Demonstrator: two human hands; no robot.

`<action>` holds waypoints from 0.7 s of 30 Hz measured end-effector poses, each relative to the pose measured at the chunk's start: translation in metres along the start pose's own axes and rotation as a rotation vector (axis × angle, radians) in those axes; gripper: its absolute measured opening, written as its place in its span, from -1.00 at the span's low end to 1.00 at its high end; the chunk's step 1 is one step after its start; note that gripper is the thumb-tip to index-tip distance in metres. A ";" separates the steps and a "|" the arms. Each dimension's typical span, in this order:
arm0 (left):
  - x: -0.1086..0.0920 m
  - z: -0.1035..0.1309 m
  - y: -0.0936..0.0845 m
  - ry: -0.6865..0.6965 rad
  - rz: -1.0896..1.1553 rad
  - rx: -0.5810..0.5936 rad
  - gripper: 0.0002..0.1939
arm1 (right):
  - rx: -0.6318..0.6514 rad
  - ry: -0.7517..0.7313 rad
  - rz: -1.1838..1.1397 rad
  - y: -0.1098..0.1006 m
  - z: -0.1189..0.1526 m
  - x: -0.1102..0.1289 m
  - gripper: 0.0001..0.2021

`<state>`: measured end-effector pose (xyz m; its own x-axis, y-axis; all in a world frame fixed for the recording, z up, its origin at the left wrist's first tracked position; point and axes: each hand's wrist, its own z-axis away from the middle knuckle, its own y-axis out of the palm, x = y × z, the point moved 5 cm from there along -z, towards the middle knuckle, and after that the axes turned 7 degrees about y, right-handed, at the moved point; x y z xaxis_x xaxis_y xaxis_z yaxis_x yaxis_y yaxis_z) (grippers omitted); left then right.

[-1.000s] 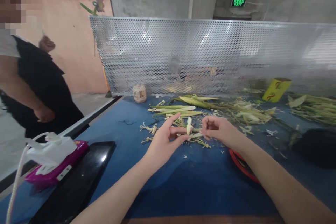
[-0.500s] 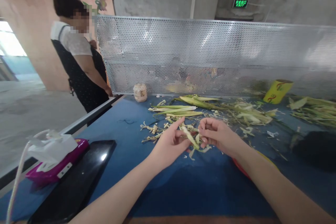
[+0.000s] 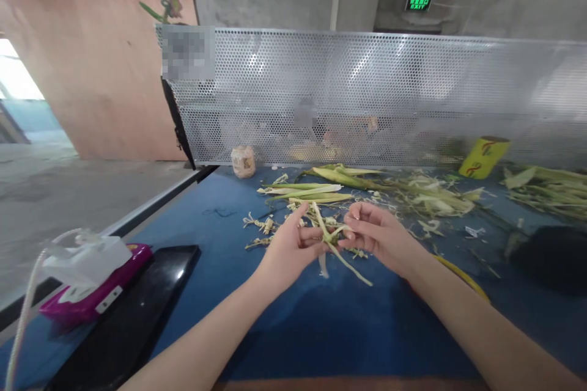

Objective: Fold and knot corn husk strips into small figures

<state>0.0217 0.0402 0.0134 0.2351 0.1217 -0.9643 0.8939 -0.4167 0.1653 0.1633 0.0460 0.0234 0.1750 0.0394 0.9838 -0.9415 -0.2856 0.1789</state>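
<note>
At the lower left of the frame, a white adapter [image 3: 89,259] sits on a purple power strip [image 3: 98,299], with a glossy black tablet [image 3: 126,317] beside it on the blue counter [image 3: 275,342]. Right of these, near the mesh screen [image 3: 293,79], stands a pale jar [image 3: 243,162]; small knotted pieces [image 3: 261,224] lie nearer.

In the middle of the frame, the left hand [image 3: 284,250] holds a pale green husk strip [image 3: 329,237] at its crossing, thumb below and fingers behind, one finger raised. One end points up, and a thin tail slants down to the right. The right hand [image 3: 383,237] has thumb and fingertips pinched together on a side end. The crossing is best held firmly but lightly, with the pull on the end slow and even, since so thin a fibre would probably split under a jerk.

Long leaves [image 3: 316,188] and loose scraps lie close behind the fingers and could snag the ends; the dangling tail wants keeping clear too. Under the right forearm, a yellow rim [image 3: 465,279] is partly hidden and could be knocked. Farther right are a tilted yellow roll [image 3: 483,157], a dark object [image 3: 553,259] and more husks [image 3: 548,189].
</note>
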 end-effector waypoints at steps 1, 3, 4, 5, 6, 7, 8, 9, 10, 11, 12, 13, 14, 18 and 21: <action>-0.001 0.000 -0.003 0.004 -0.038 -0.049 0.01 | -0.007 -0.030 0.067 -0.001 0.000 0.001 -0.74; -0.004 0.000 -0.008 0.014 -0.140 -0.126 0.04 | -0.011 -0.074 0.277 -0.003 0.000 0.002 -0.80; -0.005 0.000 -0.009 0.022 -0.187 -0.135 0.05 | -0.001 -0.085 0.403 -0.002 0.000 0.001 -0.82; -0.006 0.001 -0.008 0.032 -0.229 -0.130 0.05 | 0.021 -0.089 0.523 0.000 0.000 -0.001 -0.82; -0.007 0.002 -0.008 0.047 -0.268 -0.119 0.06 | 0.043 -0.095 0.624 0.003 0.001 -0.004 -0.77; -0.007 0.003 -0.007 0.063 -0.302 -0.105 0.07 | 0.052 -0.108 0.702 0.005 0.002 -0.005 -0.70; -0.006 0.004 -0.006 0.080 -0.328 -0.087 0.09 | 0.037 -0.133 0.766 0.006 0.002 -0.006 -0.62; -0.006 0.004 -0.006 0.098 -0.347 -0.070 0.10 | 0.008 -0.166 0.822 0.007 0.003 -0.006 -0.55; -0.005 0.005 -0.005 0.114 -0.363 -0.050 0.11 | -0.026 -0.201 0.873 0.008 0.004 -0.006 -0.51; -0.004 0.006 -0.004 0.130 -0.374 -0.027 0.12 | -0.062 -0.238 0.919 0.008 0.005 -0.005 -0.50; -0.004 0.006 -0.003 0.147 -0.383 -0.003 0.11 | -0.089 -0.275 0.966 0.009 0.005 -0.005 -0.52; -0.003 0.006 -0.002 0.161 -0.396 0.020 0.11 | -0.098 -0.308 1.018 0.010 0.006 -0.004 -0.56; -0.003 0.006 -0.001 0.172 -0.418 0.041 0.10 | -0.089 -0.334 1.075 0.012 0.006 -0.005 -0.62; -0.005 0.006 0.002 0.212 -0.534 0.090 0.08 | -0.120 -0.418 1.313 0.017 0.008 -0.004 -0.80; -0.006 0.006 0.002 0.234 -0.572 0.104 0.04 | -0.206 -0.522 1.411 0.018 0.012 0.004 -0.87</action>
<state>0.0196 0.0335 0.0179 -0.1813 0.5407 -0.8215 0.8639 -0.3115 -0.3957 0.1508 0.0295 0.0299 -0.8386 -0.4895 0.2391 -0.4352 0.3380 -0.8345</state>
